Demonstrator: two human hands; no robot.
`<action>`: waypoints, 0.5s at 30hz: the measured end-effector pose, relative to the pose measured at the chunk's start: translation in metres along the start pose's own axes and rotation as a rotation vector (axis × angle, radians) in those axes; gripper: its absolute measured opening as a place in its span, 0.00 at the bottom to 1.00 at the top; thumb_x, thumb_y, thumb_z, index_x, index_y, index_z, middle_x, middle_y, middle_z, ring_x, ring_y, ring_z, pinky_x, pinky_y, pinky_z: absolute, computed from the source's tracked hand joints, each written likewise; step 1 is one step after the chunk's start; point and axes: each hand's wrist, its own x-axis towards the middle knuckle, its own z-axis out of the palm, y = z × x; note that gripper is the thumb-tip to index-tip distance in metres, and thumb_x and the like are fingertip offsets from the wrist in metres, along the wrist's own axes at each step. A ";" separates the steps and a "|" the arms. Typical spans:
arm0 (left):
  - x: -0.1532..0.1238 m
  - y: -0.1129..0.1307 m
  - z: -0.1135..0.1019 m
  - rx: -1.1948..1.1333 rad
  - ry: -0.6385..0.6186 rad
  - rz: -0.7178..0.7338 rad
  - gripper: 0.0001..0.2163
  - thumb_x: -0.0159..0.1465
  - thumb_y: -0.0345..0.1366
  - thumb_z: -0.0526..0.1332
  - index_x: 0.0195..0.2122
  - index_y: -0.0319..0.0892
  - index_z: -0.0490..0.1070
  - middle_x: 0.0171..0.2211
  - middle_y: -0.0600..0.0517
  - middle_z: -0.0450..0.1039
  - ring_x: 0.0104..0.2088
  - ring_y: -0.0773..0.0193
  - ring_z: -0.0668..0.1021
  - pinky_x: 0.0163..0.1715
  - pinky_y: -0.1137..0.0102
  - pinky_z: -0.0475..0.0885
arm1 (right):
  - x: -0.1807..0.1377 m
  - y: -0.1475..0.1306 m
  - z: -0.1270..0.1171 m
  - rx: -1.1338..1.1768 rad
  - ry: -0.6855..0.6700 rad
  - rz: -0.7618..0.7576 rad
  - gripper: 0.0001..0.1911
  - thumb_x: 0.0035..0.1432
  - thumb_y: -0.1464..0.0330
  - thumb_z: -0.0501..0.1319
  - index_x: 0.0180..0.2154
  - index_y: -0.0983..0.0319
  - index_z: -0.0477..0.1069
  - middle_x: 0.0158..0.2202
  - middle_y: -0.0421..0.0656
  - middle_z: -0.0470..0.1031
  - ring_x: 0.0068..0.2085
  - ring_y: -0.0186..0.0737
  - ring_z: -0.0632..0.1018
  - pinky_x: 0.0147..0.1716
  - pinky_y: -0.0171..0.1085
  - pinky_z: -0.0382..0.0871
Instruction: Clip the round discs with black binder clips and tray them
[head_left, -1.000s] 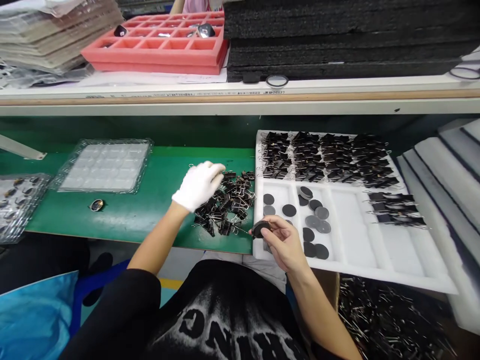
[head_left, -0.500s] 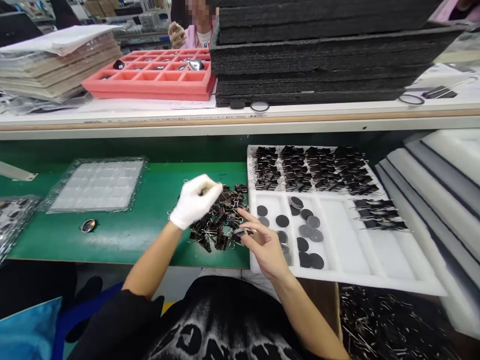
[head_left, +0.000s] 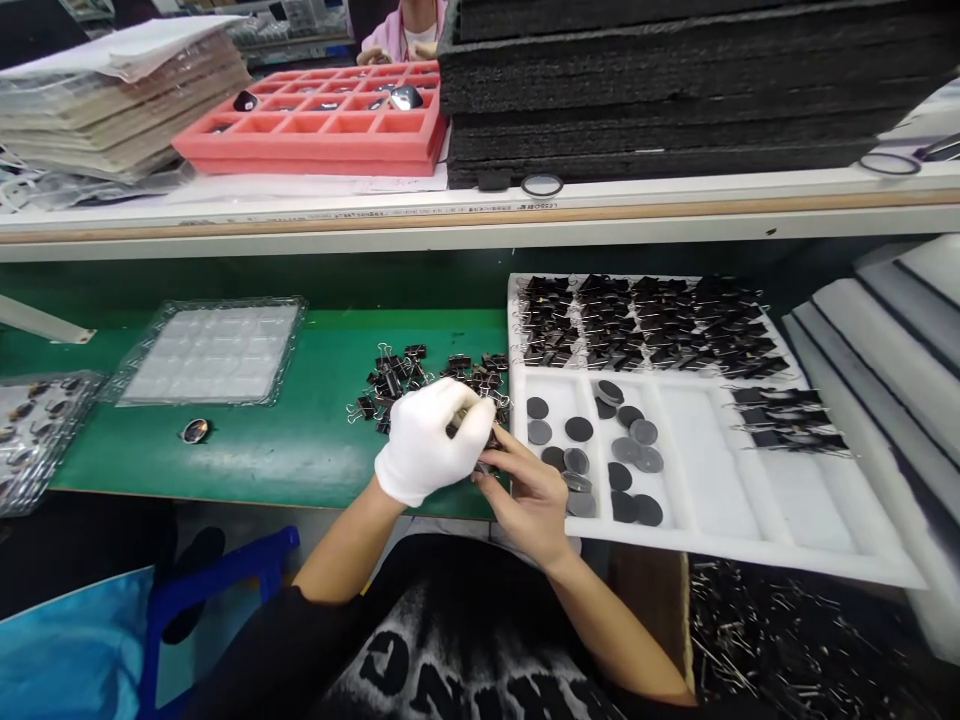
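Observation:
My left hand (head_left: 431, 445), in a white glove, is closed in a pinch, with its fingertips meeting those of my right hand. What it grips is hidden behind the glove. My bare right hand (head_left: 531, 500) pinches a dark round disc (head_left: 486, 466), of which only a bit of the edge shows. Just beyond both hands lies a loose heap of black binder clips (head_left: 390, 380) on the green tabletop (head_left: 285, 445). To the right, a white foam tray (head_left: 709, 450) carries loose black discs (head_left: 577, 429), grey discs (head_left: 637, 454) and rows of binder clips (head_left: 660, 320).
A clear plastic tray (head_left: 210, 355) and a small round lens-like part (head_left: 195, 431) lie at left. The shelf (head_left: 315, 225) holds a red compartment tray (head_left: 300, 150) and stacked black foam (head_left: 660, 110). More clips fill a box (head_left: 787, 640) below right. A person sits opposite.
My left hand has moved right and down from the clip heap to meet my right hand, covering the disc. The view has shifted slightly. The person opposite has lowered a hand.

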 end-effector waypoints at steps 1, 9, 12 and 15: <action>0.001 0.001 0.001 -0.008 0.019 -0.012 0.15 0.70 0.35 0.56 0.25 0.43 0.71 0.24 0.53 0.72 0.25 0.67 0.73 0.28 0.68 0.65 | -0.001 -0.002 0.000 0.010 0.004 0.000 0.18 0.61 0.77 0.68 0.48 0.51 0.83 0.60 0.46 0.77 0.56 0.50 0.81 0.56 0.48 0.79; 0.009 -0.010 0.010 -0.272 0.181 -0.262 0.20 0.73 0.40 0.57 0.22 0.43 0.71 0.21 0.53 0.71 0.22 0.67 0.73 0.25 0.69 0.66 | -0.005 -0.008 0.021 0.457 0.374 0.313 0.07 0.64 0.67 0.69 0.45 0.54 0.78 0.42 0.42 0.78 0.39 0.39 0.83 0.37 0.39 0.83; 0.011 -0.016 0.019 -0.392 0.287 -0.379 0.22 0.72 0.44 0.59 0.20 0.43 0.71 0.19 0.54 0.71 0.20 0.68 0.73 0.23 0.70 0.66 | -0.003 -0.004 0.032 0.492 0.491 0.324 0.08 0.63 0.64 0.71 0.43 0.56 0.76 0.41 0.41 0.79 0.43 0.39 0.82 0.44 0.41 0.83; 0.012 -0.020 0.028 -0.501 0.371 -0.463 0.24 0.72 0.48 0.59 0.19 0.43 0.72 0.17 0.54 0.70 0.18 0.69 0.72 0.22 0.71 0.66 | 0.001 0.004 0.038 0.420 0.583 0.277 0.10 0.63 0.64 0.71 0.43 0.56 0.74 0.42 0.41 0.79 0.43 0.39 0.82 0.43 0.42 0.82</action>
